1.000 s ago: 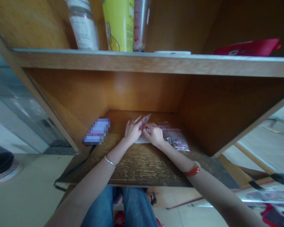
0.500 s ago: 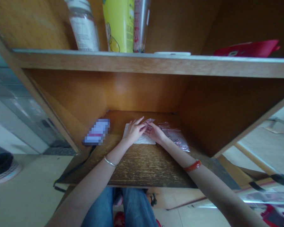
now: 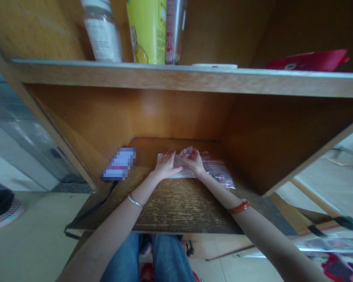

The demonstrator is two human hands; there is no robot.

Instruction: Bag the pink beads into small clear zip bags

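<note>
My left hand (image 3: 165,165) lies flat, thumb held apart from the fingers, on a thin white sheet (image 3: 181,173) on the brown wooden desk surface (image 3: 176,203). Close to its right, my right hand (image 3: 195,162) has its fingers pinched together on a crinkled clear plastic bag (image 3: 187,150). What that bag contains is too small to tell. Partly behind my right wrist lies a clear zip bag (image 3: 222,177) with several small pinkish pieces inside.
A phone-like device (image 3: 119,163) with a blurred-out screen leans at the left, its dark strap (image 3: 91,213) trailing over the desk edge. Above runs a shelf (image 3: 176,80) bearing a white-labelled jar (image 3: 103,39), a yellow container (image 3: 148,33), a clear tube (image 3: 174,33) and a red item (image 3: 308,60).
My hands have drawn apart. The left has come down flat on the white sheet; the right has moved slightly right with the crinkled plastic bag.
</note>
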